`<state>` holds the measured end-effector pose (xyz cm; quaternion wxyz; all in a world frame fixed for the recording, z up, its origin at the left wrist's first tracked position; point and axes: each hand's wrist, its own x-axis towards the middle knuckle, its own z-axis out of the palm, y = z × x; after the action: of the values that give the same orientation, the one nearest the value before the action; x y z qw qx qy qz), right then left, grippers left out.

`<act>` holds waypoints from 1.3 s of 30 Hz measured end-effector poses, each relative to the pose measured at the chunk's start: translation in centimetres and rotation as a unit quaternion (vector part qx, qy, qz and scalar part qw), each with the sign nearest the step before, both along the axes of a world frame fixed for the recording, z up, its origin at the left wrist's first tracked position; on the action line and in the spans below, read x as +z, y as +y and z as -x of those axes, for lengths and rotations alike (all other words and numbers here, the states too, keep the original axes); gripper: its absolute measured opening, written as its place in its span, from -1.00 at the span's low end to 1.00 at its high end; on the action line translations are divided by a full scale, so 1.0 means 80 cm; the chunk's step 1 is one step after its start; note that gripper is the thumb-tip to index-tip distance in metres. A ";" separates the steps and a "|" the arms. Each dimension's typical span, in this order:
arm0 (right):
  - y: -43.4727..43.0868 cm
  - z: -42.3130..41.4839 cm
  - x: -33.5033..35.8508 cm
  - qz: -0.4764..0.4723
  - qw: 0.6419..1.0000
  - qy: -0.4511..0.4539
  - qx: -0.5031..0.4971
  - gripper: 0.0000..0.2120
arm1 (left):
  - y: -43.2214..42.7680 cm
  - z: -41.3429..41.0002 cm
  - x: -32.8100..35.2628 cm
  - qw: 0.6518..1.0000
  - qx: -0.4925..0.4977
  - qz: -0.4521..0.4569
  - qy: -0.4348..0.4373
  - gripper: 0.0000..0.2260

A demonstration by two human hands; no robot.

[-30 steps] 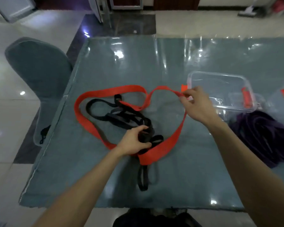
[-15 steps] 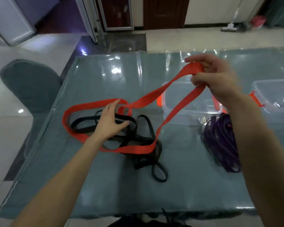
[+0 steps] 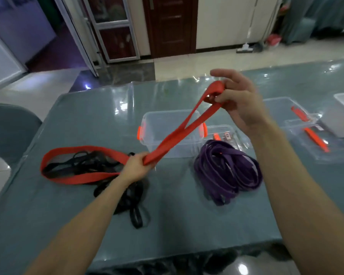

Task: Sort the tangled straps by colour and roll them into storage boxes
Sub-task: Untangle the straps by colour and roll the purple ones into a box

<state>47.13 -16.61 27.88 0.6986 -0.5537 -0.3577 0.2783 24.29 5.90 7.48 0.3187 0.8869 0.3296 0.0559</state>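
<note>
Red strap (image 3: 173,139), purple straps (image 3: 226,171) beside clear box (image 3: 189,149)

One red strap (image 3: 83,178), two clear boxes (image 3: 187,148) (image 3: 276,105), two hands (image 3: 136,165) (image 3: 240,105)

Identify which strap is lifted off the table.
The red strap: left hand and right hand hold it raised; the black strap and purple strap lie wholly on the table.

L hand (image 3: 136,165), R hand (image 3: 238,104): apparently bare.
</note>
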 end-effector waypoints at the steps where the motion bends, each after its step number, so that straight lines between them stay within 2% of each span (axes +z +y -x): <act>1: -0.015 -0.014 -0.007 0.048 0.998 -0.039 -0.015 -0.50 | 0.006 -0.001 0.011 0.999 0.028 -0.013 -0.019 -0.75; 2: -0.028 -0.029 -0.017 0.135 0.984 -0.110 -0.023 -0.59 | 0.015 -0.002 0.027 0.998 0.051 -0.030 -0.030 -0.67; 3: -0.039 -0.041 -0.027 0.252 0.946 -0.203 -0.017 -0.66 | 0.024 -0.003 0.049 0.996 0.072 -0.049 -0.035 -0.59; 4: -0.045 -0.048 -0.037 0.369 0.883 -0.291 0.006 -0.56 | 0.031 -0.005 0.075 0.992 0.092 -0.075 -0.035 -0.57; 5: -0.046 -0.049 -0.046 0.447 0.823 -0.350 0.024 -0.30 | 0.038 -0.008 0.099 0.989 0.100 -0.106 -0.033 -0.63; 6: -0.040 -0.042 -0.054 0.466 0.806 -0.364 0.030 -0.08 | 0.043 -0.012 0.122 0.984 0.095 -0.144 -0.033 -0.73; 7: -0.027 -0.029 -0.059 0.433 0.829 -0.351 0.026 0.05 | 0.044 -0.015 0.144 0.979 0.076 -0.187 -0.025 -0.83; 9: 0.019 0.007 -0.070 0.339 0.883 -0.323 0.035 0.22 | 0.033 -0.022 0.180 0.965 0.022 -0.260 0.022 -0.90; 11: 0.071 0.049 -0.080 0.295 0.903 -0.303 0.076 0.33 | 0.015 -0.027 0.206 0.950 -0.016 -0.303 0.068 -0.87; 13: 0.118 0.085 -0.089 0.279 0.914 -0.270 0.118 0.38 | 0.005 -0.026 0.225 0.952 -0.018 -0.299 0.057 -0.84; 15: 0.152 0.108 -0.094 0.261 0.925 -0.243 0.132 0.28 | 0.009 -0.016 0.241 0.959 0.001 -0.283 0.005 -0.82; 18: 0.181 0.121 -0.082 0.244 0.925 -0.256 0.136 -0.23 | 0.034 0.017 0.250 0.960 0.006 -0.279 -0.023 -0.70; 19: 0.185 0.120 -0.074 0.250 0.915 -0.282 0.146 -0.40 | 0.046 0.033 0.247 0.970 0.008 -0.239 -0.030 -0.66; 21: 0.186 0.116 -0.053 0.261 0.889 -0.329 0.183 -0.60 | 0.068 0.064 0.233 0.989 0.012 -0.137 -0.047 -0.58; 24: 0.177 0.117 -0.014 0.252 0.885 -0.318 0.227 -0.69 | 0.084 0.095 0.185 0.998 -0.004 -0.057 -0.006 -0.49; 26: 0.168 0.118 0.011 0.244 0.887 -0.307 0.243 -0.74 | 0.079 0.100 0.141 1.000 -0.006 0.015 0.023 -0.30; 29: 0.148 0.118 0.040 0.210 0.894 -0.284 0.276 -0.75 | 0.063 0.096 0.084 0.990 0.000 0.138 -0.020 -0.12; 32: 0.130 0.111 0.051 0.159 0.927 -0.182 0.287 -0.70 | 0.057 0.079 0.055 0.988 -0.009 0.144 -0.049 -0.01; 33: 0.126 0.106 0.051 0.150 0.933 -0.158 0.287 -0.69 | 0.056 0.070 0.050 0.990 0.000 0.130 -0.061 -0.08; 34: 0.123 0.102 0.050 0.142 0.937 -0.140 0.288 -0.71 | 0.058 0.063 0.045 0.990 0.013 0.116 -0.079 -0.23; 37: 0.112 0.089 0.035 0.157 0.950 -0.156 0.221 -0.65 | 0.066 0.051 0.047 0.992 0.025 0.072 -0.096 -0.84; 38: 0.108 0.083 0.026 0.181 0.947 -0.190 0.186 -0.55 | 0.072 0.052 0.054 0.992 0.041 0.071 -0.097 -0.92; 39: 0.103 0.077 0.017 0.219 0.936 -0.231 0.154 -0.41 | 0.081 0.052 0.063 0.990 0.066 0.068 -0.101 -0.88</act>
<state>41.01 -8.35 29.21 0.4073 -0.6798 -0.5202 0.3184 20.11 12.38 12.56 0.4059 0.8293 0.3563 0.1431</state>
